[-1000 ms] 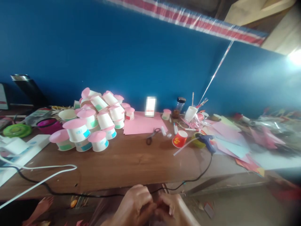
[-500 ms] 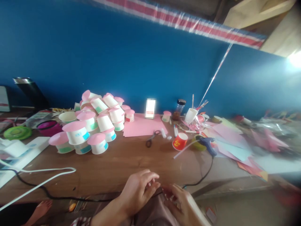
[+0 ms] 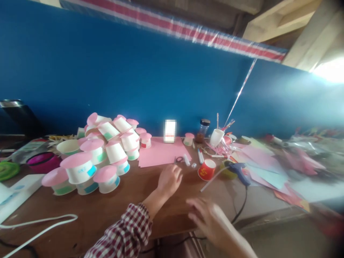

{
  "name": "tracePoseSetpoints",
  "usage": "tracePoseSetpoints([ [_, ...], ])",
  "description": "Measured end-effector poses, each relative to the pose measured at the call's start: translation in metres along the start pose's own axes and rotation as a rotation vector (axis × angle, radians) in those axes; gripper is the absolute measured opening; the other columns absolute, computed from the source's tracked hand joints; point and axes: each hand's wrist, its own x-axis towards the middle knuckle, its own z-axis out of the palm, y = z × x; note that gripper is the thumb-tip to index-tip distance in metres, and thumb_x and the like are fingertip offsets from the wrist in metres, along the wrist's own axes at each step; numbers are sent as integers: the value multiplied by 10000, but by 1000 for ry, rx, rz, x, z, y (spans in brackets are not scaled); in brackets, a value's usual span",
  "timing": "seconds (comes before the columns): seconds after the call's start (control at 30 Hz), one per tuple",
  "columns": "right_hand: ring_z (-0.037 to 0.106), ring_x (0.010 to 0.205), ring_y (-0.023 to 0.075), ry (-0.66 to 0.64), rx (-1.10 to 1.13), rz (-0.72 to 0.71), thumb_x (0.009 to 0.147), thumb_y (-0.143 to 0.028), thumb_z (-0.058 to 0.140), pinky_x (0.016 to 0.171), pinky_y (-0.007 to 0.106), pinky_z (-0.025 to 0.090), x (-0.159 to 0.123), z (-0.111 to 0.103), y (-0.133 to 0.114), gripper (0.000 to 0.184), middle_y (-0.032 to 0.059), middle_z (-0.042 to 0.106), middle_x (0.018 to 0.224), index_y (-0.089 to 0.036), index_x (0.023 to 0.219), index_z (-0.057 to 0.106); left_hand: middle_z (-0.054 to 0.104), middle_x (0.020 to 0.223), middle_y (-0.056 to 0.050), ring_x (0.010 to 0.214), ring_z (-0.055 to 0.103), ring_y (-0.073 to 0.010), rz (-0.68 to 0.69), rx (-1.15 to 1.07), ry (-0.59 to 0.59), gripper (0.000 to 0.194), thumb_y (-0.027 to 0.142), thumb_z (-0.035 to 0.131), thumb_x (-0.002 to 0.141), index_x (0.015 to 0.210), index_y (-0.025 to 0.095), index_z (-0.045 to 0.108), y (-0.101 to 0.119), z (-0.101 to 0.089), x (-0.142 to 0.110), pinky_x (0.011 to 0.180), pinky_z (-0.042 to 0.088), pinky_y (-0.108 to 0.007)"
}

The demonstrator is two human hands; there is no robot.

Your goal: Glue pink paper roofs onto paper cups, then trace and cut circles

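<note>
My left hand reaches over the table with its fingers curled downward at the scissors. Only a small part of the scissors shows beyond the knuckles, and my fingertips are hidden, so a grip on them cannot be made out. My right hand is over the table's near edge, fingers loosely apart and holding nothing. Beyond it stand a red paper cup and a blue glue gun with a glue stick. Pink paper sheets lie just past my left hand.
Several white paper cups with pink discs are piled at the left. A white power strip and white cable lie nearer. A jar, a white cup with sticks and coloured papers occupy the right.
My left hand has moved forward from the near edge onto the scissors, covering most of them. My right hand has come slightly forward, apart from the left. The view has shifted a little.
</note>
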Motion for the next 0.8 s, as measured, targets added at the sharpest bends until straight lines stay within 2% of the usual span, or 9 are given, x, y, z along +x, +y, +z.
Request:
tracePoseSetpoints([
  [0.13, 643, 936, 214, 145, -210, 125, 926, -194, 407, 820, 313, 476, 64, -17, 7, 277, 112, 660, 1046, -151, 1135, 583, 622, 906, -75, 880, 567, -206, 27, -79, 46, 185, 168, 478, 855, 985, 182, 609, -13, 3, -6, 814, 476, -371],
  [0.27, 653, 969, 227, 31, -436, 306, 925, -85, 361, 816, 310, 485, 133, -15, 11, 365, 165, 648, 1084, -116, 1264, 491, 629, 946, -84, 927, 560, -210, -10, -140, 122, 210, 163, 441, 873, 1018, 173, 594, -22, 0, -8, 840, 468, -372],
  [0.37, 668, 955, 254, 10, -451, 374, 936, -93, 347, 792, 328, 499, 168, -7, 16, 319, 199, 670, 1015, -72, 1195, 533, 639, 953, -88, 933, 566, -211, -39, -165, 143, 208, 183, 444, 876, 1017, 174, 597, -24, 0, -6, 848, 471, -367],
  [0.47, 663, 982, 271, 10, -454, 410, 937, -82, 325, 797, 338, 496, 184, 1, 23, 308, 221, 663, 1028, -47, 1145, 550, 645, 958, -83, 932, 573, -204, -62, -186, 137, 209, 191, 451, 871, 1008, 184, 609, -24, 0, -6, 846, 478, -355],
  [0.6, 670, 963, 299, 8, -438, 455, 917, -113, 367, 755, 348, 501, 183, 4, 32, 290, 217, 667, 1011, -49, 1150, 527, 650, 960, -80, 927, 576, -204, -87, -217, 126, 211, 197, 462, 861, 1003, 191, 619, -25, 1, -5, 843, 479, -355],
  [0.7, 674, 946, 298, 15, -421, 486, 901, -212, 434, 745, 339, 496, 180, 3, 33, 280, 198, 683, 965, -84, 1130, 531, 650, 953, -82, 930, 575, -208, -102, -244, 121, 209, 201, 462, 862, 995, 190, 624, -26, 1, -5, 845, 477, -356],
  [0.8, 664, 965, 291, 63, -401, 515, 927, -358, 396, 773, 344, 485, 185, 3, 33, 360, 199, 679, 986, -99, 1144, 520, 649, 966, -83, 945, 574, -212, -119, -275, 122, 216, 214, 459, 867, 1006, 191, 623, -26, 1, -5, 862, 472, -367],
])
